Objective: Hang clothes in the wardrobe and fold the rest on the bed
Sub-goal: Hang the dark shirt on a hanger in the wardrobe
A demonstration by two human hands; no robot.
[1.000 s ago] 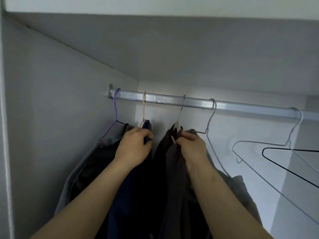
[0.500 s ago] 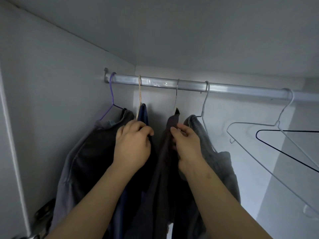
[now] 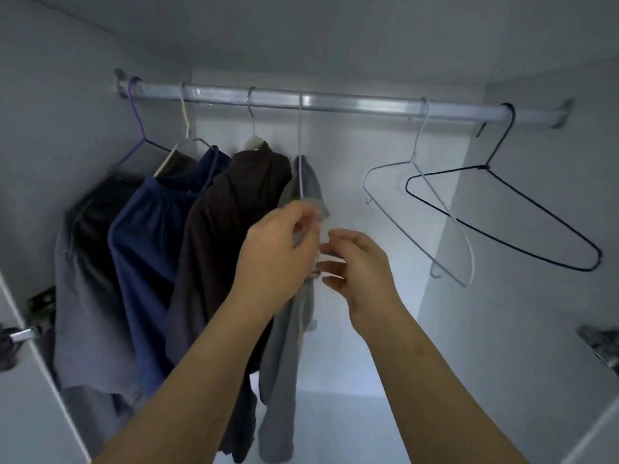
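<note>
Fingers [image 3: 298,216] of the left hand [image 3: 278,252] pinch the grey garment [image 3: 284,363], which hangs near the middle of the rail [image 3: 368,107]. The right hand [image 3: 363,266] hovers just beside it, fingers loosely spread, holding nothing.

Dark grey garment [image 3: 87,296], blue top [image 3: 150,249], brown shirt [image 3: 224,236] and light grey garment [image 3: 284,356] hang side by side on the rail [image 3: 361,105], from nine o'clock to centre.

The wardrobe [image 3: 67,128] has plain pale grey side walls, a back panel [image 3: 351,152] and a flat top panel [image 3: 301,35]. A shiny metal rail [image 3: 351,105] spans it near the top. A left hinge [image 3: 42,301] and right hinge [image 3: 599,346] sit at its front edges. Light is brightest low on the back panel.
</note>
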